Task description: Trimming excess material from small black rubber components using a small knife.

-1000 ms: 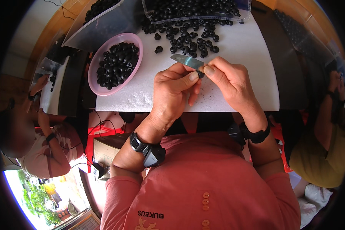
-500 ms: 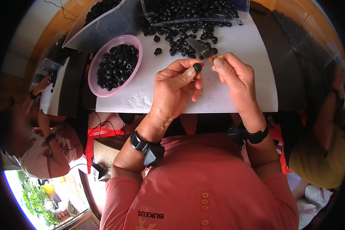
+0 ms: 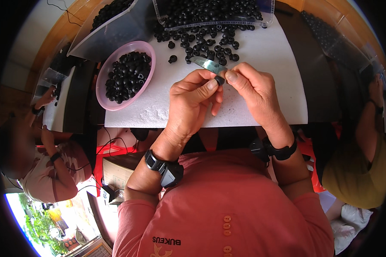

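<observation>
My left hand point(image 3: 192, 95) pinches a small round black part point(image 3: 219, 80) between thumb and fingers, above the white sheet. My right hand point(image 3: 252, 88) grips a small knife point(image 3: 208, 64), its short curved blade pointing left, just above the black part. Whether the blade touches the part I cannot tell. Beyond my hands, loose black knobbed parts point(image 3: 221, 49) spill across the sheet. Left of my left hand stands a pink oval bowl point(image 3: 102, 88) full of similar black parts point(image 3: 128, 77).
A clear bin point(image 3: 214, 24) of black parts lies at the far edge, and another clear bin point(image 3: 109, 40) stands at back left. The white sheet point(image 3: 283, 85) covers the table before me. One person point(image 3: 58, 171) works at left, another point(image 3: 360, 167) at right.
The knife has turned and shifted left, its blade now lying flatter over the black part. My right hand has moved slightly left and closer to my left hand.
</observation>
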`<control>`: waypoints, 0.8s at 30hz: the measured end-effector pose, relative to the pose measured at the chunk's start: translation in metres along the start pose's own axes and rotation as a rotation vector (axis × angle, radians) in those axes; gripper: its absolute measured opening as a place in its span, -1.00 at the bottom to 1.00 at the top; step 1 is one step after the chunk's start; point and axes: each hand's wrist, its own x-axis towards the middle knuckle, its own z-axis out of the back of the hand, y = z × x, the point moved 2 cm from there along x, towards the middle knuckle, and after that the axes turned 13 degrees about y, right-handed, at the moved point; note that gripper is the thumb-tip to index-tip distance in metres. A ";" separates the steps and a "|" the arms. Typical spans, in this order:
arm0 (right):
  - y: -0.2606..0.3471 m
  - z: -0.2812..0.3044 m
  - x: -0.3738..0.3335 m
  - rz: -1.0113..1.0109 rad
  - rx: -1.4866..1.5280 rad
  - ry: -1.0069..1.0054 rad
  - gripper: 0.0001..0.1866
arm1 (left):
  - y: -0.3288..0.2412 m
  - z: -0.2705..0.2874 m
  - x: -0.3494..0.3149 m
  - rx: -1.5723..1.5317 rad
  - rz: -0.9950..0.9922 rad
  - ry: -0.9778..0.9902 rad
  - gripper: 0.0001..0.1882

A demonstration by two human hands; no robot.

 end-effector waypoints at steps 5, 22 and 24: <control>0.000 0.000 0.000 -0.003 -0.023 0.006 -0.71 | -0.001 -0.001 -0.001 0.009 0.001 0.004 -0.86; 0.003 0.000 0.000 -0.003 0.137 0.017 -0.70 | 0.000 0.000 0.000 -0.004 0.007 -0.008 -0.84; -0.002 0.000 0.001 0.010 0.136 0.043 -0.69 | 0.002 0.000 -0.001 0.069 0.005 0.007 -0.84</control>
